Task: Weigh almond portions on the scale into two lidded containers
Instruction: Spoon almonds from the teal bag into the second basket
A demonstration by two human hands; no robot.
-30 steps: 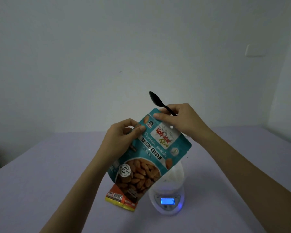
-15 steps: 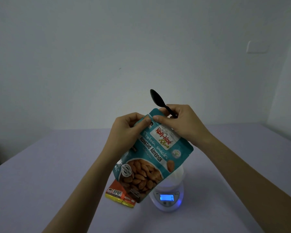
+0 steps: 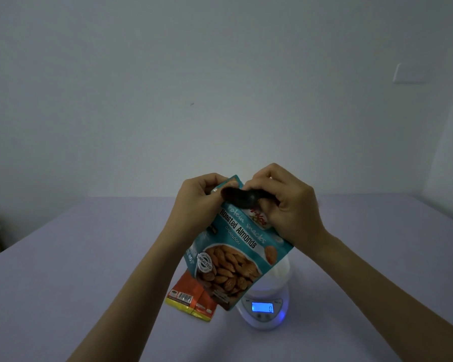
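Observation:
A teal bag of roasted almonds (image 3: 236,246) hangs tilted in the air above the table. My left hand (image 3: 196,202) pinches its top left corner. My right hand (image 3: 285,205) grips the top right part of the bag and also holds a black spoon (image 3: 242,197), which lies across the bag's top with its bowl pointing left. Below the bag stands a white round scale (image 3: 266,308) with a lit blue display. A white container (image 3: 279,278) sits on the scale, mostly hidden behind the bag.
An orange and yellow packet (image 3: 191,300) lies flat on the pale table (image 3: 89,257), just left of the scale. A plain wall rises behind the table, with a white switch plate (image 3: 413,73) at the upper right.
The spoon has swung from pointing up and left to lying across the bag's top. Both hands have closed in on the top edge of the bag.

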